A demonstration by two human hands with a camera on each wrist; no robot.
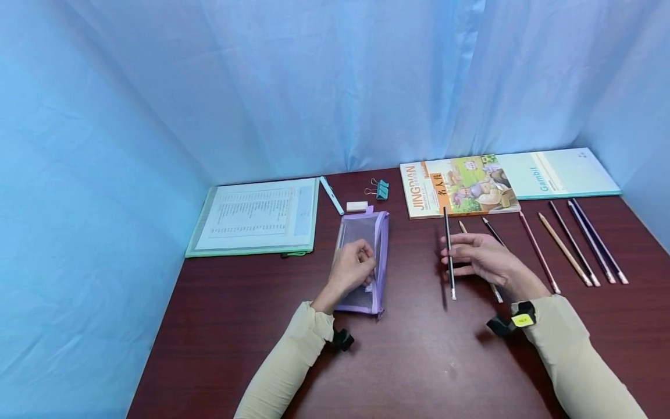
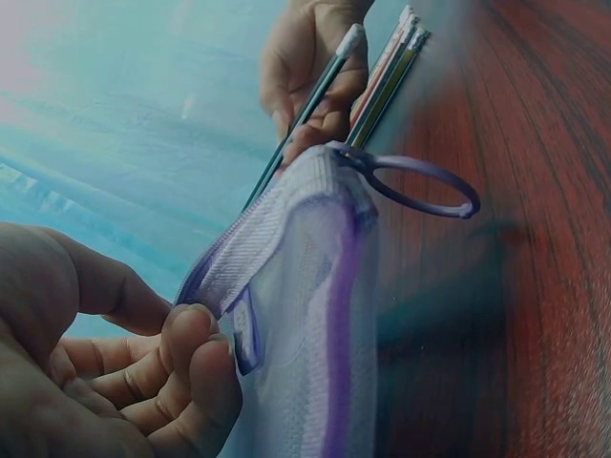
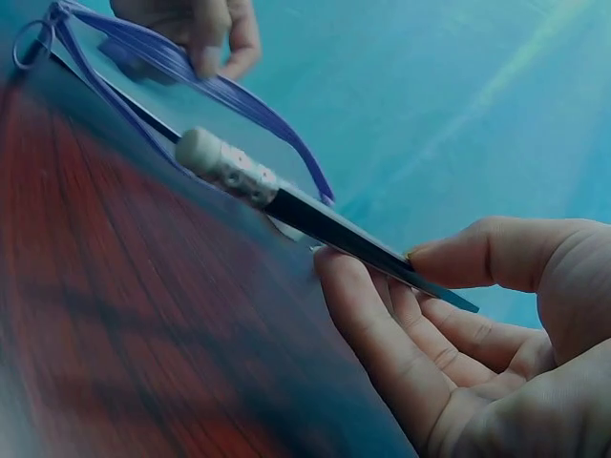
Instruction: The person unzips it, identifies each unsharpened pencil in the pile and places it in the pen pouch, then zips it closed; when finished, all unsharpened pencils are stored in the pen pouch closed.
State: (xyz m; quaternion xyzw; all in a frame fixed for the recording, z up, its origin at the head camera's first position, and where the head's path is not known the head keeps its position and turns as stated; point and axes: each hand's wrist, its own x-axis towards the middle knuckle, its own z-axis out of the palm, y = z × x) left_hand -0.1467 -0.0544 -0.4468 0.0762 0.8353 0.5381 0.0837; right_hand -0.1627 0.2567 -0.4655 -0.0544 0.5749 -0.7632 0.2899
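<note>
We see the left hand [image 1: 354, 265] with its grip drawn together, thumb and fingertips pinching the zip edge of a purple mesh pouch [image 1: 384, 256], which rests on the desk [image 1: 251, 337] left of the other hand. The right hand [image 1: 484, 256] has its grip narrowed to the thickness of a dark pencil [image 1: 449, 256], pinched between thumb and fingers; we see the pencil held above the desk, right of the pouch and well apart from it, its white eraser end towards the near side.

Part of a yellow pencil [image 1: 494, 291] is hidden from us behind the right hand, and so is the near end of a black pencil [image 1: 491, 227]. We make out five more pencils lying farther right, a dark red pencil [image 1: 539, 250] leftmost among them. In the right wrist view the pouch's mouth gapes, and we cannot tell what the dark line along it is. There the left hand is cut off at the top, while the held pencil's far part passes by the fingers. In the left wrist view we find a purple loop [image 2: 420, 181] at the pouch's end; the desk behind it is blurred.
</note>
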